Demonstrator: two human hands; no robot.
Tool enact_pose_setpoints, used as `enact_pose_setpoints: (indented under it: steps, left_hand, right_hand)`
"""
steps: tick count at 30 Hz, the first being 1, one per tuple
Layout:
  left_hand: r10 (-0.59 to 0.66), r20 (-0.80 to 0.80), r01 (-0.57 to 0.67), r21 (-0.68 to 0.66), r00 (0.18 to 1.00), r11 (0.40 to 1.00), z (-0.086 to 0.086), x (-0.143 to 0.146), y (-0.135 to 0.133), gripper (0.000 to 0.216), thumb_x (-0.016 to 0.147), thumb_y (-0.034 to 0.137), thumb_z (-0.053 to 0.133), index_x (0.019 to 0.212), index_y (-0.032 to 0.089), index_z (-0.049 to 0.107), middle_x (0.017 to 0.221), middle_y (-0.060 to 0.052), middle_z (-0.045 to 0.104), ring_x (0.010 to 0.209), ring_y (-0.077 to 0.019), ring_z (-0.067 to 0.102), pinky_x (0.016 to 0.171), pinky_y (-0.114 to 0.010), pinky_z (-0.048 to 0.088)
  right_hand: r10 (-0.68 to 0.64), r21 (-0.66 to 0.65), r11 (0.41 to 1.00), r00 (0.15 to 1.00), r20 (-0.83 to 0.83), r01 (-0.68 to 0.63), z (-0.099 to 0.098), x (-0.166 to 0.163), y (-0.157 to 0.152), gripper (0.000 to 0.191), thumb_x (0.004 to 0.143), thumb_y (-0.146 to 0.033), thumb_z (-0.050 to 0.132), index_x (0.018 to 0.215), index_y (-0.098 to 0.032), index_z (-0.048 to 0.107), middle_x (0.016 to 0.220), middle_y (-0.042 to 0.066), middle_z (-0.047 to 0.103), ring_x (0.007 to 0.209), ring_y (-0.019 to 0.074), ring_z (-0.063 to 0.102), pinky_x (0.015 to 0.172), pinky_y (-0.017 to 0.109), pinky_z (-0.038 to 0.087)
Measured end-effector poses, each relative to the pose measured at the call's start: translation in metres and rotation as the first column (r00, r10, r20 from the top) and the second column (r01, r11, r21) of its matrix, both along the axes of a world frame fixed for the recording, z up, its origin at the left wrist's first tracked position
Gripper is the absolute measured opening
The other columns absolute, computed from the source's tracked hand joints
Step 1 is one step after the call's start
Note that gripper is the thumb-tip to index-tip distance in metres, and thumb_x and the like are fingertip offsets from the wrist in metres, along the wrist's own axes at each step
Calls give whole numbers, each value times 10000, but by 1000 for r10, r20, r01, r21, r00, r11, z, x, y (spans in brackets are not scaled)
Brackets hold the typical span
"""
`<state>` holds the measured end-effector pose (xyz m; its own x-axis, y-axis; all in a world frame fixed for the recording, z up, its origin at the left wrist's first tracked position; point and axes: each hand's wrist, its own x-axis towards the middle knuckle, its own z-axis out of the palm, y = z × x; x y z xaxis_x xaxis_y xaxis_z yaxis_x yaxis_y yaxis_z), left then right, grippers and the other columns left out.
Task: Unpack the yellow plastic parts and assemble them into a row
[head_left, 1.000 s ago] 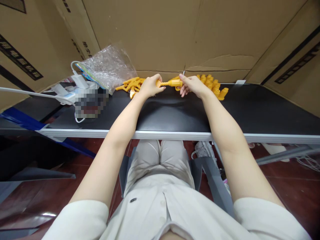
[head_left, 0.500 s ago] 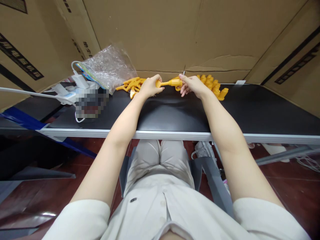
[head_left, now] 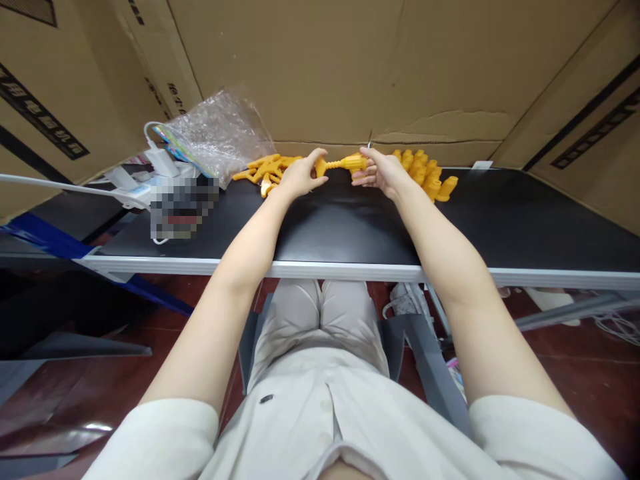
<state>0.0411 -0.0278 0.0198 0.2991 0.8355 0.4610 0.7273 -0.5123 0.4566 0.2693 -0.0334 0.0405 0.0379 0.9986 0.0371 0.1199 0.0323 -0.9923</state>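
Between my hands, just above the dark tabletop, lies a yellow plastic piece with a ridged, screw-like shaft (head_left: 335, 164). My left hand (head_left: 299, 177) pinches its wide left end between thumb and fingers. At the shaft's other end is a thicker ribbed yellow sleeve (head_left: 355, 162), and my right hand (head_left: 385, 171) closes on it with thumb and fingers. How far the shaft sits inside the sleeve cannot be seen. Beside my left hand is a heap of branching yellow plastic parts (head_left: 266, 168). Past my right hand stand several yellow stub-shaped parts (head_left: 431, 175) in a cluster.
A clear plastic bag (head_left: 220, 133) lies at the back left, near a white power strip (head_left: 143, 193) with plugs and cables and a blurred-out object (head_left: 184, 207). Cardboard walls (head_left: 320, 73) enclose the back and sides. The table's metal edge (head_left: 345, 271) runs before my lap.
The fingers of my right hand have shifted round the ribbed sleeve, and its lower tab no longer shows. My left hand has hardly moved and keeps hold of the wide end.
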Motion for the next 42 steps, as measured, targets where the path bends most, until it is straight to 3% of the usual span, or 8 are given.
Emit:
enact_pose_setpoints:
  steps: [4, 8, 13, 16, 19, 25, 34, 42]
  left_hand:
    - [45, 14, -45, 11, 999, 999, -4, -4, 6, 724, 810, 150, 676, 1513, 252, 535, 979, -56, 735, 1033, -272, 703, 1051, -405, 502]
    - [119, -118, -121, -5, 986, 993, -8, -8, 14, 398, 823, 201, 674, 1217, 199, 732, 997, -91, 757, 1048, -288, 692, 1020, -405, 523]
    - [136, -245, -152, -49, 960, 987, -4, -6, 8, 288, 873, 231, 649, 1127, 181, 776, 1107, -123, 773, 1074, -296, 688, 977, -397, 542]
    - [141, -301, -169, -71, 943, 983, 2, -3, 0, 315, 919, 255, 619, 1182, 176, 772, 1201, -120, 766, 1154, -285, 681, 1023, -377, 528]
    - [145, -337, -183, -83, 930, 980, 6, -2, -7, 338, 952, 272, 598, 1231, 174, 761, 1263, -107, 757, 1215, -264, 674, 1052, -342, 518]
    - [144, -349, -186, -89, 926, 979, 8, 0, -9, 347, 954, 259, 607, 1251, 163, 759, 1320, -107, 751, 1264, -267, 670, 1065, -334, 524]
    - [141, -349, -184, -95, 927, 978, 11, 1, -13, 343, 968, 257, 594, 1250, 154, 761, 1336, -112, 750, 1285, -277, 666, 1080, -352, 525]
    - [149, -345, -190, -90, 927, 978, 10, 1, -12, 331, 961, 270, 607, 1235, 171, 764, 1325, -101, 753, 1267, -269, 668, 1078, -349, 527]
  right_hand:
    - [-93, 27, 995, 993, -74, 95, 1, 9, 10, 520, 916, -697, 654, 1082, -205, 642, 738, 41, 717, 662, 199, 757, 546, 259, 581]
    - [-186, 94, 977, 980, -65, 191, -6, 18, 23, 466, 961, -631, 616, 1179, -219, 628, 914, 67, 756, 777, 206, 776, 591, 264, 587]
    - [-304, 473, 867, 918, 254, 156, -17, 13, 25, 533, 936, -588, 682, 1313, -214, 635, 1262, 142, 718, 1158, 284, 718, 929, 397, 609]
    - [-381, 570, 821, 711, 591, -34, -16, 4, 21, 554, 994, -489, 601, 1445, -167, 592, 1438, 184, 639, 1330, 335, 618, 1127, 493, 498]
    - [-375, 494, 836, 407, 833, -239, -13, -6, 18, 566, 1008, -305, 521, 1530, -86, 522, 1457, 231, 616, 1325, 388, 604, 1138, 573, 433]
    - [-303, 295, 864, 46, 952, -408, -20, -33, 26, 525, 1006, -161, 405, 1481, 27, 522, 1346, 318, 641, 1267, 432, 620, 1093, 594, 386]
    - [-294, 305, 932, 82, 952, -196, -45, -38, 73, 486, 937, -154, 566, 1402, -22, 614, 1402, 323, 622, 1315, 486, 602, 1070, 695, 395]
    - [-124, 127, 983, 28, 992, -130, -34, -39, 69, 648, 1004, -350, 604, 1560, -35, 501, 1536, 328, 509, 1460, 493, 468, 1143, 731, 323]
